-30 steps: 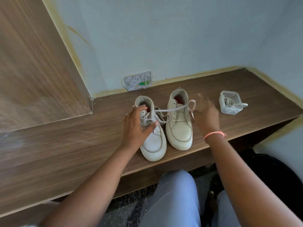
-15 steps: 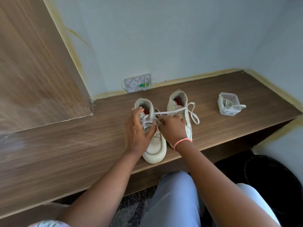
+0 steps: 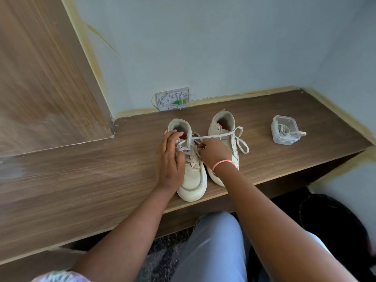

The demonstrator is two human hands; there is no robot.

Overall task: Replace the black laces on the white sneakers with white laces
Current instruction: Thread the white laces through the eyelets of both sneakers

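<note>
White sneakers sit side by side near the desk (image 3: 81,180) front edge, toes toward the person. L sneaker (image 3: 192,180) is nearer; L hand (image 3: 169,157) rests on its outer side, fingers curled over the collar, thumb on the lacing. R hand (image 3: 213,152) pinches the white lace (image 3: 211,136) at the L sneaker's eyelets; lace runs across the R sneaker (image 3: 222,129) & loops down beside it. Pink band (image 3: 220,162) on R wrist. Further R, well apart: clear plastic box (image 3: 283,132) w/ another lace inside. Wall plate (image 3: 173,98) at back.
</note>
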